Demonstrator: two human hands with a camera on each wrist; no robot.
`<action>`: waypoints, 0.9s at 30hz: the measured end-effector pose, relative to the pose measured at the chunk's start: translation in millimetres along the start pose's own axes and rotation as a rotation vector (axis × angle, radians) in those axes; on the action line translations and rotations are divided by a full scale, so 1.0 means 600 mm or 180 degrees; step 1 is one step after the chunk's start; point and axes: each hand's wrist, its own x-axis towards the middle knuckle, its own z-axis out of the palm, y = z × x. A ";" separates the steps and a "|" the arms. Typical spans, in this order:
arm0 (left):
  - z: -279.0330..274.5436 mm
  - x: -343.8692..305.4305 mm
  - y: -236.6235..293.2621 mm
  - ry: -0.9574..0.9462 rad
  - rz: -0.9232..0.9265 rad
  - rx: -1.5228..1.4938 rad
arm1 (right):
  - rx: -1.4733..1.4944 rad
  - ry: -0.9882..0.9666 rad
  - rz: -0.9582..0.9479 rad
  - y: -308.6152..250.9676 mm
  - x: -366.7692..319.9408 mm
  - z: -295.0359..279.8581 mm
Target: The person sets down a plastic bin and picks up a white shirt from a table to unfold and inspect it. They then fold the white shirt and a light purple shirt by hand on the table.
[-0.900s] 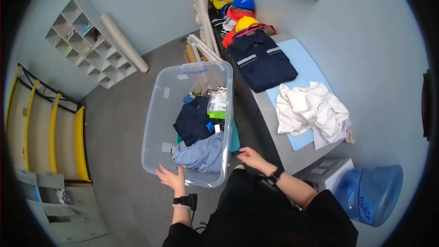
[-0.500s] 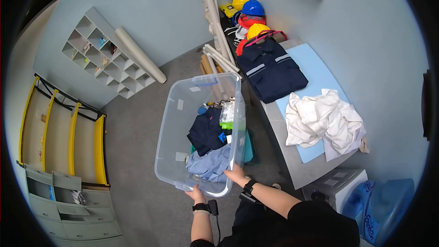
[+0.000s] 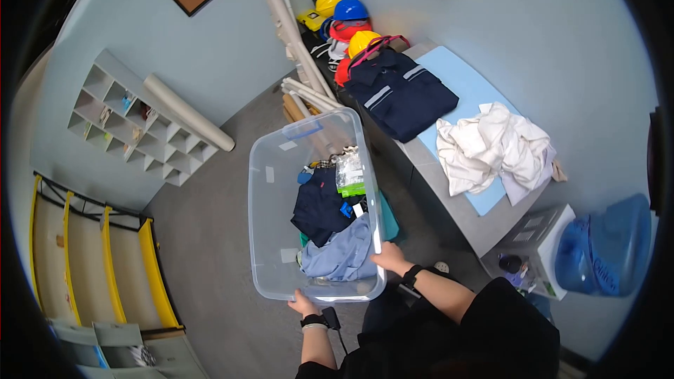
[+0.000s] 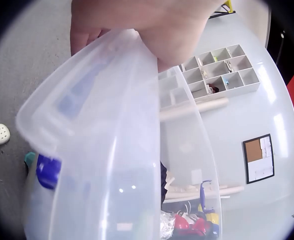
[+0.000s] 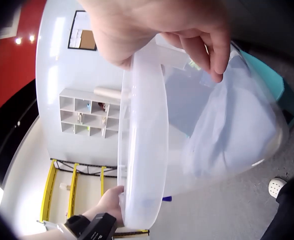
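Clear plastic storage bin [image 3: 270, 224]: on grey floor, scene centre, just left of grey table [image 3: 453, 214].

Change: 0.9 s ago I saw 2 hands open, short of near rim. Now both clamped on it. I judge hold established, bin under control.

Left hand [image 3: 303, 304]: wraps near-left corner lip, fingers curled under.

Right hand [image 3: 388, 257]: hooks near-right rim, fingers curled inside wall, beside light blue garment [image 3: 337, 253].

Dark navy garment [image 3: 319, 203]: farther in bin.

On table: navy work jacket [image 3: 400, 91] far, crumpled white cloth [image 3: 491, 144] nearer.
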 end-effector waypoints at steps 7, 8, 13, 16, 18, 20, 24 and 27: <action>-0.005 0.036 -0.013 -0.0372 -0.0514 -0.0134 | 0.0372 0.0414 -0.0236 0.007 0.001 0.017; -0.009 0.039 -0.020 -0.0444 -0.0494 -0.0171 | 0.0348 0.0317 -0.0168 0.005 0.000 0.012; -0.012 0.025 -0.007 -0.0407 -0.0413 -0.0141 | 0.0786 0.0358 -0.0347 0.026 0.006 0.032; -0.023 0.020 -0.003 -0.0486 -0.0340 -0.0140 | 0.0977 0.0397 -0.0372 0.021 0.000 0.034; -0.021 0.019 0.013 -0.0483 -0.0346 -0.0152 | 0.1075 0.0313 -0.0308 0.025 0.005 0.045; -0.013 0.013 0.036 -0.0464 -0.0352 -0.0174 | 0.0995 0.0429 -0.0193 0.033 0.013 0.057; -0.019 0.115 0.034 -0.0676 -0.0049 -0.0141 | 0.0819 0.0682 -0.0174 -0.032 -0.037 0.099; -0.024 0.196 0.074 -0.0848 0.0118 0.0193 | 0.0964 0.0721 -0.0063 -0.039 -0.044 0.187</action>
